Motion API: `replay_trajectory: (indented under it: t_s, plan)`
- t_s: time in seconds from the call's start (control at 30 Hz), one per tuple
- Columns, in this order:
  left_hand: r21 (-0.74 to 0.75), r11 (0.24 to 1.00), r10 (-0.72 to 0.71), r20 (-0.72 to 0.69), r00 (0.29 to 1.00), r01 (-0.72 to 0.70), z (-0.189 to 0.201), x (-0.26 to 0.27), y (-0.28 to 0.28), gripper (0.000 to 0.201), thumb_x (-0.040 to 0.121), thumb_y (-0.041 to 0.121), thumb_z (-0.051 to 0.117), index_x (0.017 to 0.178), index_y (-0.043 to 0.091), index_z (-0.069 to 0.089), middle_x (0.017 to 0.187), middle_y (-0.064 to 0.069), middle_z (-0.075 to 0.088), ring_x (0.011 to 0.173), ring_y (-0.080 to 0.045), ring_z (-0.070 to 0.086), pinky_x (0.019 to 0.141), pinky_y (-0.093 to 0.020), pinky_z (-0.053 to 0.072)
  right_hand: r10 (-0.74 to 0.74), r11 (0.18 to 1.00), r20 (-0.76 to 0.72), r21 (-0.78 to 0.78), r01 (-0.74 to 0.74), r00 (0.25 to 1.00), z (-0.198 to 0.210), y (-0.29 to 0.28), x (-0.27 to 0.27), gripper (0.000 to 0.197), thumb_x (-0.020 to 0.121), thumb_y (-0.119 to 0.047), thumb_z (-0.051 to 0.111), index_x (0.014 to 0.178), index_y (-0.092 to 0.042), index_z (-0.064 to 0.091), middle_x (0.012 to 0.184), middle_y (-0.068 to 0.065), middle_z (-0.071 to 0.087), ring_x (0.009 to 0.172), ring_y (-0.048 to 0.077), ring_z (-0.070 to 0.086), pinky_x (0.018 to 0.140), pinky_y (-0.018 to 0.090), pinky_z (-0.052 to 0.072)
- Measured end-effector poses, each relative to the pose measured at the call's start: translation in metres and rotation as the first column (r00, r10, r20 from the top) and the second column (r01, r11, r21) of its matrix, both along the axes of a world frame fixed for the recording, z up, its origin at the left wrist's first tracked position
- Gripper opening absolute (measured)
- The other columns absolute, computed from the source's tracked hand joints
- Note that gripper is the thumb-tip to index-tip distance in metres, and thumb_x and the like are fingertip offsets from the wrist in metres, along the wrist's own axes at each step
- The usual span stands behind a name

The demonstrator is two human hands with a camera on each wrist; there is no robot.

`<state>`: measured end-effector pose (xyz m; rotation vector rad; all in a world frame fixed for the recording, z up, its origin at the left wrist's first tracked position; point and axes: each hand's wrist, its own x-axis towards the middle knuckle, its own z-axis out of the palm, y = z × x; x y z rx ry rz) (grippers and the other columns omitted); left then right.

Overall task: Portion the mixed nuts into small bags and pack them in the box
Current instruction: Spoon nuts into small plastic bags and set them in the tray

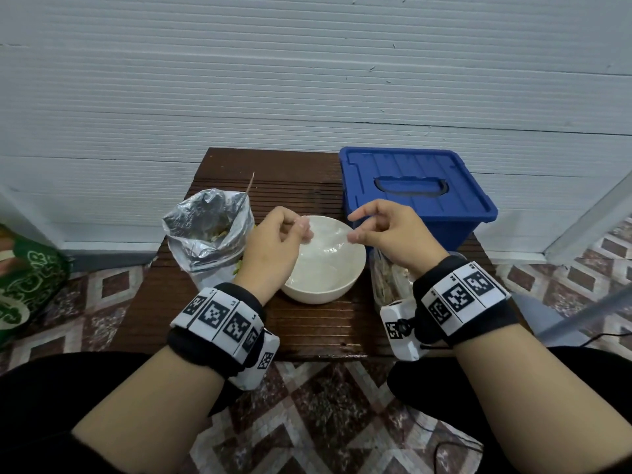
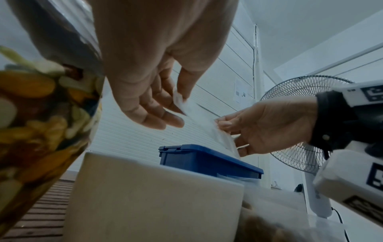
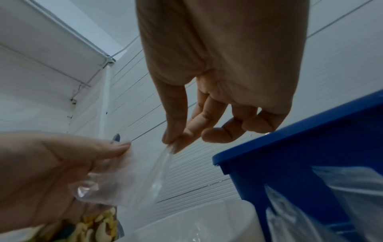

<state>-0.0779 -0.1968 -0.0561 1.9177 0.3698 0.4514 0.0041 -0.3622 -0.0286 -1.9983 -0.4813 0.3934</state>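
A small clear plastic bag (image 1: 326,239) hangs over the white bowl (image 1: 321,289) at the table's middle. My left hand (image 1: 294,230) pinches its left top edge and my right hand (image 1: 355,230) pinches the right top edge. The same clear bag (image 3: 134,176) shows in the right wrist view between my left hand (image 3: 116,150) and right hand (image 3: 172,142). The big foil bag of mixed nuts (image 1: 208,234) stands open left of the bowl. The blue box (image 1: 413,189) sits shut at the back right. In the left wrist view the bag edge (image 2: 219,132) runs between both hands.
The small dark wooden table (image 1: 307,330) stands against a white panelled wall. A pile of clear bags (image 1: 386,278) lies right of the bowl, under my right wrist. A green patterned bag (image 1: 24,285) sits on the tiled floor at left. A standing fan (image 2: 302,131) is at right.
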Motion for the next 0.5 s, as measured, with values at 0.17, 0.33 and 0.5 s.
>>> replay_trajectory:
  t_s: [0.17, 0.33, 0.5]
  plan:
    - [-0.041, 0.999, 0.006, -0.040, 0.999, -0.007, 0.0003, 0.0003, -0.0028, 0.009, 0.095, 0.027, 0.055, 0.101, 0.022, 0.049, 0.098, 0.012, 0.062, 0.095, -0.006, 0.062, 0.089, -0.028, 0.050, -0.014, 1.000, -0.020, 0.028, 0.014, 1.000, 0.0014, -0.0005, -0.0014, 0.021, 0.082, -0.012, 0.073, 0.097, -0.021, 0.062, 0.074, 0.006, 0.069, 0.075, 0.009, 0.066, 0.093, 0.027, 0.046]
    - [0.507, 0.819, -0.261, -0.088, 0.961, 0.269, -0.0027, -0.0051, 0.0013, 0.107, 0.060, 0.056, 0.081, 0.147, 0.031, 0.025, 0.149, 0.014, 0.029, 0.137, -0.006, 0.022, 0.111, -0.026, 0.015, -0.017, 1.000, -0.014, 0.015, 0.017, 1.000, 0.0042, -0.0011, -0.0028, 0.024, 0.082, -0.012, 0.073, 0.101, -0.021, 0.060, 0.079, 0.017, 0.068, 0.077, 0.021, 0.065, 0.080, 0.024, 0.049]
    - [0.661, 0.680, -0.344, -0.096, 0.934, 0.318, -0.0048, -0.0051, 0.0007, 0.085, 0.063, 0.059, 0.077, 0.138, 0.039, 0.041, 0.137, 0.023, 0.039, 0.133, -0.001, 0.027, 0.105, -0.021, 0.006, 0.039, 0.999, -0.045, 0.030, -0.037, 0.998, 0.0085, 0.0032, -0.0084, 0.030, 0.082, -0.012, 0.071, 0.108, -0.019, 0.058, 0.079, 0.013, 0.071, 0.090, 0.025, 0.068, 0.093, 0.033, 0.049]
